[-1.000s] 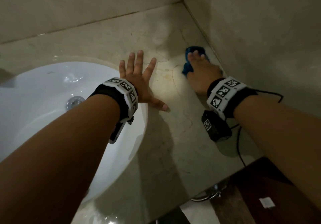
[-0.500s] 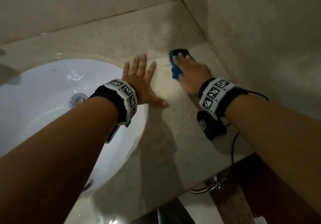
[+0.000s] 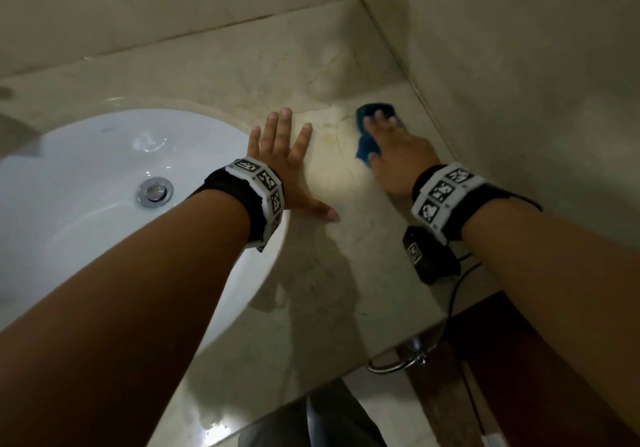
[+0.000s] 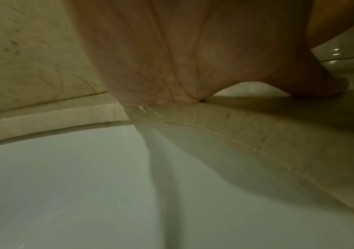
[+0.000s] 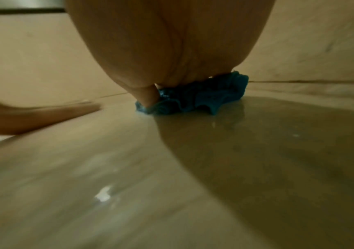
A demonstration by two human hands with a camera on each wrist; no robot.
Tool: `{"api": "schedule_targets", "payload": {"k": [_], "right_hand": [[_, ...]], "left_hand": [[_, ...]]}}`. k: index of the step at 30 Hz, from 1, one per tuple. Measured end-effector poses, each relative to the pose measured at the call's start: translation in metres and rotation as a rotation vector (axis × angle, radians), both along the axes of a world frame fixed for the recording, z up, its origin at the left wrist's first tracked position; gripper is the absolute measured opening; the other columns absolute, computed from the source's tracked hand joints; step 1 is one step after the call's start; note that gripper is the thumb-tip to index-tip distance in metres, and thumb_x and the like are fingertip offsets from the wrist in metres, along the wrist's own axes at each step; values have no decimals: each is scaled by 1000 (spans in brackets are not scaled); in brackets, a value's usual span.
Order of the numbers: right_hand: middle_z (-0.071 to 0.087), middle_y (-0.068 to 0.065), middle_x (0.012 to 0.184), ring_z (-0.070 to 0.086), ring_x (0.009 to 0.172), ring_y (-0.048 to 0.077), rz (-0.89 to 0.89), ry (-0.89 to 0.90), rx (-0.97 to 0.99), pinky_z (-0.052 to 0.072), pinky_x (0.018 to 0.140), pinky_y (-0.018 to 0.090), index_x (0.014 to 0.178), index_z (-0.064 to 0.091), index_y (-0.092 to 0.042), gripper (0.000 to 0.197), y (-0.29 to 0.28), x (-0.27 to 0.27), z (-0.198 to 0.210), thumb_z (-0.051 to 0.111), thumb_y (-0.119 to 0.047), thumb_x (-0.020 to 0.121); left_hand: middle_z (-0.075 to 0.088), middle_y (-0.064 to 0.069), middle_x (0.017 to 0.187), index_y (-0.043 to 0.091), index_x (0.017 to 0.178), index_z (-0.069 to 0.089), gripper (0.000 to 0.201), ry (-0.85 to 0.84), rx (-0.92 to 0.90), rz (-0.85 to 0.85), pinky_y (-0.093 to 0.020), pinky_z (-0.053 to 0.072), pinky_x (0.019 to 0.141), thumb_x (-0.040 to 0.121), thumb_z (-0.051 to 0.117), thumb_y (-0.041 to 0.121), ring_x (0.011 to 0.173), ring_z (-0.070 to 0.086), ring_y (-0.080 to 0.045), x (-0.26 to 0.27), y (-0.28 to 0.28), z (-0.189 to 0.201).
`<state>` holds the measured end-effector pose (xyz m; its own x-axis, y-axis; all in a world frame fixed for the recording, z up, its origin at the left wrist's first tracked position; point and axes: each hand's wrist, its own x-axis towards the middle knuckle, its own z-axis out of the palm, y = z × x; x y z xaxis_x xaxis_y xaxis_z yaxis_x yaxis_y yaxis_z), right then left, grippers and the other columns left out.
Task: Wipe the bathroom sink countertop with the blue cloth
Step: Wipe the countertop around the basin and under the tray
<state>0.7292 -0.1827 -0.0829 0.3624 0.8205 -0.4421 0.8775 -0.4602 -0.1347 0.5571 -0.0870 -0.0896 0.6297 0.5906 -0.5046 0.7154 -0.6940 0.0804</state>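
Observation:
A crumpled blue cloth [image 3: 366,148] lies on the beige marble countertop [image 3: 322,290], close to the right wall. My right hand [image 3: 389,138] lies flat on top of it, fingers straight, pressing it down; the right wrist view shows the cloth [image 5: 204,99] bunched under the palm [image 5: 172,50]. My left hand [image 3: 284,166] rests flat on the counter with its fingers spread, beside the right rim of the white sink [image 3: 86,155]. In the left wrist view its palm [image 4: 182,59] sits over the sink's edge [image 4: 257,128]. Neither hand curls round anything.
Tiled walls [image 3: 519,82] close the counter at the back and right, meeting in a corner. The sink has a chrome drain [image 3: 154,192]. A black device [image 3: 429,259] with a cable hangs under my right wrist. A metal ring [image 3: 398,363] hangs below the front edge.
My right hand slid the cloth left toward the left hand, then a little back to the right. The left hand stayed planted beside the sink.

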Motion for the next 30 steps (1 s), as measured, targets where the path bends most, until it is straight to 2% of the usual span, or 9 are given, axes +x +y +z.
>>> {"api": "schedule_targets", "payload": {"k": [3, 5, 8, 12, 14, 16, 19, 23, 30], "right_hand": [[-11, -3, 159, -2, 147, 18, -118, -29, -43, 9, 118, 42, 151, -5, -23, 59, -1, 26, 3, 26, -30, 101], [-11, -2, 159, -3, 147, 19, -136, -30, -49, 8, 117, 42, 150, -6, -21, 59, -8, 27, 4, 26, -30, 101], [-13, -1, 158, -5, 147, 18, -114, -12, -50, 6, 118, 39, 150, -8, -21, 60, -28, 7, 4, 26, -29, 101], [-15, -3, 158, -7, 147, 15, 0, 13, -56, 5, 119, 37, 149, -10, -23, 63, -49, -32, 2, 28, -30, 100], [-15, -5, 158, -8, 147, 14, 23, 32, -49, 5, 120, 36, 149, -10, -24, 63, -49, -34, 0, 30, -30, 100], [-14, -6, 158, -7, 147, 13, 15, 42, -45, 7, 120, 36, 149, -9, -26, 63, -41, -21, -1, 29, -28, 100], [-14, 0, 158, -6, 147, 19, -77, 33, -60, 10, 120, 40, 150, -8, -21, 63, -12, 5, 0, 30, -25, 100], [-13, 3, 158, -6, 147, 23, -127, 3, -65, 8, 120, 41, 150, -7, -17, 65, 29, 8, 4, 32, -26, 99], [-6, -3, 159, -1, 147, 16, 130, 80, 85, 5, 120, 37, 151, 1, -23, 65, 30, -49, -3, 37, -25, 96]], "left_hand": [[-36, -9, 150, 24, 145, -25, 148, -20, -7, 2, -47, -14, 115, 36, 45, 98, 139, -31, -28, -1, 1, -5], [-37, -9, 149, 25, 144, -26, 149, -28, -11, 4, -48, -14, 115, 35, 44, 98, 138, -32, -28, -1, 2, -7], [-38, -9, 148, 27, 143, -28, 150, -30, -16, 2, -49, -15, 114, 33, 44, 99, 137, -33, -29, 1, 4, -8], [-40, -10, 147, 28, 143, -29, 151, -5, -19, 3, -50, -15, 114, 33, 47, 98, 137, -34, -30, 4, 5, -5], [-41, -9, 147, 28, 143, -29, 152, -4, -25, 7, -50, -16, 114, 31, 47, 98, 137, -35, -30, 4, 5, -5], [-42, -9, 146, 28, 142, -30, 152, -2, -31, 7, -50, -17, 113, 31, 48, 98, 136, -36, -30, 4, 6, -6], [-44, -9, 145, 28, 141, -31, 152, 8, -40, -2, -51, -17, 113, 32, 47, 98, 134, -38, -30, 3, 7, -6], [-43, -9, 145, 29, 141, -31, 151, 7, -40, -7, -51, -17, 113, 32, 47, 98, 135, -37, -30, 3, 7, -6], [-40, -10, 147, 26, 142, -31, 150, 10, -10, -18, -51, -15, 114, 36, 49, 97, 137, -34, -31, 4, 6, -5]]}}
